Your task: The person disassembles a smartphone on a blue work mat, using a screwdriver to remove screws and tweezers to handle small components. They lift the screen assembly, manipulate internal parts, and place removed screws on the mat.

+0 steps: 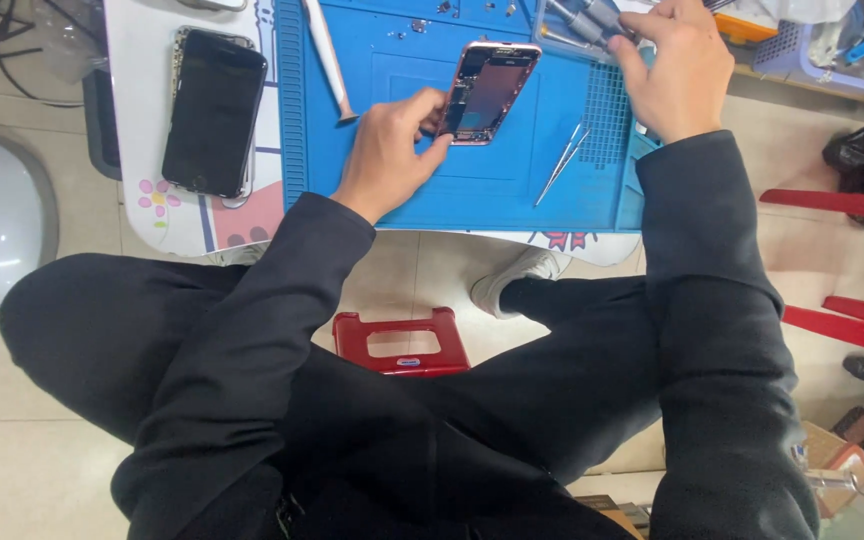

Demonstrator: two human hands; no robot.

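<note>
Fingers of my left hand pinch the near left edge of the opened phone body, a pink-rimmed shell lying flat on the blue repair mat; thumb is at its lower edge and the other fingers are above it. My right hand is at the far right corner of the mat, its fingers closed around a screwdriver in a clear tray. I see tweezers just right of the phone body, not touching it. To the left lies a black phone screen, well apart.
</note>
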